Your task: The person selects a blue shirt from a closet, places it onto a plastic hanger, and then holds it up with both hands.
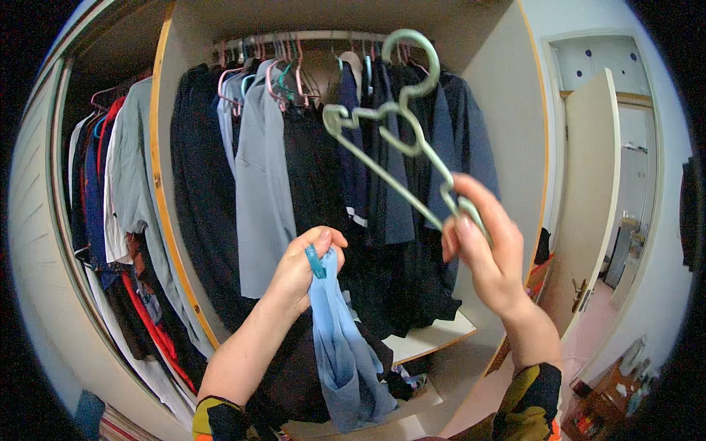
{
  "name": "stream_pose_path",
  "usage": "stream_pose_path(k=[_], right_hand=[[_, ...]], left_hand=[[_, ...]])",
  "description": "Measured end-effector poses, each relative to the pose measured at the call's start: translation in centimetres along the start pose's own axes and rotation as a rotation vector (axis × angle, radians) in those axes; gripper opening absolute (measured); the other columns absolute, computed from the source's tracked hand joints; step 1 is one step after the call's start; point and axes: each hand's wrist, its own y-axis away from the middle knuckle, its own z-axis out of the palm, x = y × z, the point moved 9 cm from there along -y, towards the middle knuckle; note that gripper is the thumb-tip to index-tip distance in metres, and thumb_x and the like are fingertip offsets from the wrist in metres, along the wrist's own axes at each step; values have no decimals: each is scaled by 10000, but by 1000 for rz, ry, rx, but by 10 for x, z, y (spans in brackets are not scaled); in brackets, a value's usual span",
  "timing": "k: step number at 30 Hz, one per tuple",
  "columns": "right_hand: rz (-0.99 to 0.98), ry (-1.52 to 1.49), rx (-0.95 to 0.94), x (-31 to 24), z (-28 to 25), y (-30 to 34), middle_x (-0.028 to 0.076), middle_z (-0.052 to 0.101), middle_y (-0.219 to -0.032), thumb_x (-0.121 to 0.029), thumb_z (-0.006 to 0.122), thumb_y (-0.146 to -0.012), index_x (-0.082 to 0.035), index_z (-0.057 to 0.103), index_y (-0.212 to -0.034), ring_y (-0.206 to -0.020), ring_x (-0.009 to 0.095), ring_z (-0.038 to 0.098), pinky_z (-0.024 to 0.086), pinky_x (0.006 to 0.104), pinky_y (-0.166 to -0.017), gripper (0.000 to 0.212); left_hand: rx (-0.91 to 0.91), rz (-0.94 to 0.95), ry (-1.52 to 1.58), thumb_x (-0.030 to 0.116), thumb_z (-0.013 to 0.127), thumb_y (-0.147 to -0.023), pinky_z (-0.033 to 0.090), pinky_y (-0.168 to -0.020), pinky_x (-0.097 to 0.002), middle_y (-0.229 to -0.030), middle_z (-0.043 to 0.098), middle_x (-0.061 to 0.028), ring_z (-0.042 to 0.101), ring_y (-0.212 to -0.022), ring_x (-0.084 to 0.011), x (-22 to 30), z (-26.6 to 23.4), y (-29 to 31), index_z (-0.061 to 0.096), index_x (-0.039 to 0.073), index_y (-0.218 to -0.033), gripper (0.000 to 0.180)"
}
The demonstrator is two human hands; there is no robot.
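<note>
My right hand (485, 246) is closed around one end of a pale green plastic hanger (382, 173), held up tilted with its hook at the top. Nothing hangs on the hanger. In my left hand (305, 261), the fingers pinch the top of a light blue garment (338, 345), which dangles in folds below the fist. A small teal tag (315, 261) shows at the pinched edge. What kind of garment it is I cannot tell. Both hands are in front of the open wardrobe, apart from each other.
Clothes on hangers fill the wardrobe rail (316, 34), among them a grey shirt (265, 176) and dark garments (198, 191). A wooden-edged partition (158, 169) divides off more clothes at left. A white shelf board (430, 338) lies low. At right, a door (588, 198) stands ajar.
</note>
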Motion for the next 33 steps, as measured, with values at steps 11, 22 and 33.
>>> stream_pose_path(k=[11,22,33], right_hand=[[-201,721,187,45,95,-210,249,605,-803,-86,483,-805,-46,493,-1109,-783,437,580,451,504,-701,307],[-96,622,249,97,138,-332,326,565,-958,-32,443,-738,40,566,-947,-937,460,552,434,516,-813,252],[160,643,112,129,153,-365,234,567,-1102,-104,499,-786,-9,623,-995,-1043,379,544,438,441,-879,261]], left_hand=[[91,85,-107,356,504,-893,362,-434,-195,-603,541,-52,466,-490,-83,36,-19,64,544,26,-853,335],[297,83,-175,401,571,-839,372,-418,-232,-568,533,-71,480,-464,-129,62,-62,141,541,-2,-821,405],[366,133,-163,260,500,-908,365,-462,-188,-636,552,-71,474,-516,-79,66,-78,165,549,-21,-866,287]])
